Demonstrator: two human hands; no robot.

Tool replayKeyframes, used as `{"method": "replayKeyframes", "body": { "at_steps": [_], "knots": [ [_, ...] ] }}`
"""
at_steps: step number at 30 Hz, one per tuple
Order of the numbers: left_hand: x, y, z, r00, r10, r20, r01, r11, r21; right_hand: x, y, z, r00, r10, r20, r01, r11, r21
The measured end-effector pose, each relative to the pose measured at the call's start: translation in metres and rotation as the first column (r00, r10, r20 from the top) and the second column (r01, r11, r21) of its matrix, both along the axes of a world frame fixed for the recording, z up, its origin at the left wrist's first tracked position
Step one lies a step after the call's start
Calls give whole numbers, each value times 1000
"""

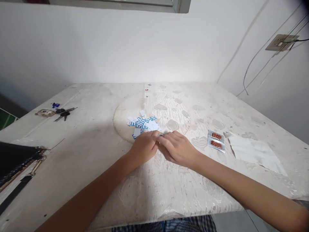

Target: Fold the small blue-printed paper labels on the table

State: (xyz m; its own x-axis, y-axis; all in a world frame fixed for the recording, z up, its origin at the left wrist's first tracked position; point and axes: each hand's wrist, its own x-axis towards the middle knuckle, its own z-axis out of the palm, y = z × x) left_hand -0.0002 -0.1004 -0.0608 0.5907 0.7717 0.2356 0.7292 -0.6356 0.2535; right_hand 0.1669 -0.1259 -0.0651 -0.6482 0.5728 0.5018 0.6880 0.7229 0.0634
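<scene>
My left hand [145,146] and my right hand [177,146] meet over the middle of the table, fingers closed and fingertips together. A sliver of a blue-marked paper piece [161,135] shows between them; the fingers cover most of it. Just beyond my knuckles lies a loose pile of small paper pieces [143,123], some blank white, others with blue printed outlines. The pieces overlap, and my hands hide the near edge of the pile.
Keys [63,112] and a small blue object [55,105] lie at left, above a black bag [16,161]. A blister pack [216,141] with reddish-brown tablets and a white cloth [254,153] rest at right. A plastic-covered table [103,199] meets the wall; cables hang from a socket [281,42].
</scene>
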Motion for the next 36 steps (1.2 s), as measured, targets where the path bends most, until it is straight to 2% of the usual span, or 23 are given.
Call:
{"method": "replayKeyframes", "body": {
  "at_steps": [2,4,7,9,13,18,22,31,34,36],
  "knots": [
    [1,1,-2,1000,15,-11,-15,1000,22,4,2,6,981,-82,-174,65,993,-101],
    [1,1,-4,999,24,-22,-23,999,37,8,5,10,945,-163,-282,90,963,-253],
    [1,2,-5,999,30,-29,-28,999,44,15,12,10,939,-151,-309,-9,886,-463],
    [1,1,-5,999,43,-28,-42,998,45,17,16,8,937,-127,-324,-65,851,-521],
    [2,0,-4,998,57,-40,-55,997,48,18,19,7,931,-118,-344,-87,846,-525],
    [5,0,-4,990,57,-130,-43,993,106,18,21,10,943,-33,-331,-151,844,-515],
    [6,0,-3,979,34,-201,-7,991,132,18,22,8,939,-34,-343,-151,853,-499],
    [7,-1,-8,978,52,-204,-13,982,189,12,21,2,929,-78,-362,-116,867,-485],
    [7,0,-10,961,61,-270,-3,978,209,14,21,4,916,-101,-388,-135,833,-537],
    [8,1,-10,953,59,-296,6,977,212,16,27,7,894,-162,-417,-127,801,-584]
  ]
}}
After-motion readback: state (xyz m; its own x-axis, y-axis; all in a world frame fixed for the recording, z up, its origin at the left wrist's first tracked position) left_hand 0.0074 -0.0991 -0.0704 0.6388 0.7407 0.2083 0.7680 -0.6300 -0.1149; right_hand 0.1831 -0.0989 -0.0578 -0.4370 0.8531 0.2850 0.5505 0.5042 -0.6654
